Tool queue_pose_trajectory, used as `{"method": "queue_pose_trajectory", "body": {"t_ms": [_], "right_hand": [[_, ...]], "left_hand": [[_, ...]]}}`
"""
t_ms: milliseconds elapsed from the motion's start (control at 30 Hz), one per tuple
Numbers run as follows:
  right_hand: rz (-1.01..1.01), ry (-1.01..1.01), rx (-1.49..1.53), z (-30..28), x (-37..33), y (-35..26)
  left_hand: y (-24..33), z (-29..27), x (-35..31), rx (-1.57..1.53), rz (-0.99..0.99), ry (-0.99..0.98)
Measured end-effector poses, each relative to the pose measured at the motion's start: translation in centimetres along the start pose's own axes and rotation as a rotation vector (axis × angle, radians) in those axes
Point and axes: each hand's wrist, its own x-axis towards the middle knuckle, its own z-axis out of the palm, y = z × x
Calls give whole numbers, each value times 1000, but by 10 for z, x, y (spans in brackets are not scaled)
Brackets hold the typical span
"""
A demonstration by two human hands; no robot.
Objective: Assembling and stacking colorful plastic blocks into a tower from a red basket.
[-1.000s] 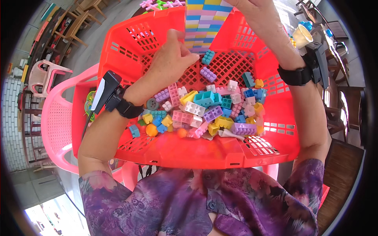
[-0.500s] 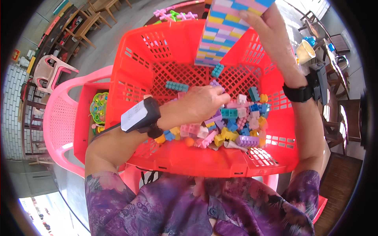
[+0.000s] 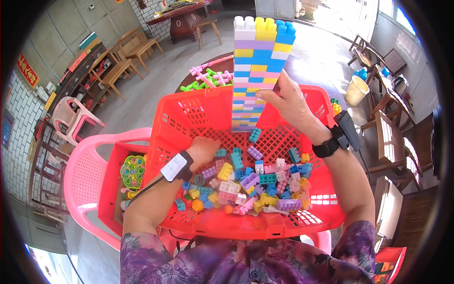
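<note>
A tall tower of building blocks (image 3: 248, 71) in blue, yellow, white, pink and purple stands upright at the far side of a red plastic basket (image 3: 189, 109). My right hand (image 3: 288, 102) grips its right side, the thumb on the near face and the other fingers mostly hidden behind. Inside the basket at the left, my left hand (image 3: 204, 149) is curled over a teal building block (image 3: 221, 153), of which only one end shows. Loose building blocks (image 3: 267, 179) in many colours lie heaped toward the near side. One teal block (image 3: 255, 135) lies beside the tower's foot.
A pink plastic chair (image 3: 90, 165) and a red box with a green toy (image 3: 134, 171) stand left of the basket. Behind it, pink and green toy pieces (image 3: 208, 79) lie on a round table. Wooden chairs (image 3: 137, 45) and a cream bucket (image 3: 357, 91) are farther off.
My left hand has moved left from above the loose blocks to the teal block. The view has tilted up, showing the tower's top; my right hand stays on the tower.
</note>
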Motion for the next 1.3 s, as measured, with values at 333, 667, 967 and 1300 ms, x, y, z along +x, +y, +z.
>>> {"method": "queue_pose_trajectory", "body": {"t_ms": [333,667,967,1300], "right_hand": [[-14,-22,-25,4,2,23],[-28,-27,10,7,8,30],[-63,-81,35,4,9,23],[-57,-110,7,6,10,20]], "left_hand": [[-8,-146,-70,-488,-4,1061],[-5,-235,-54,-892,466,1308],[-4,-240,-37,-840,522,1142],[-1,-233,-37,-913,595,1151]]}}
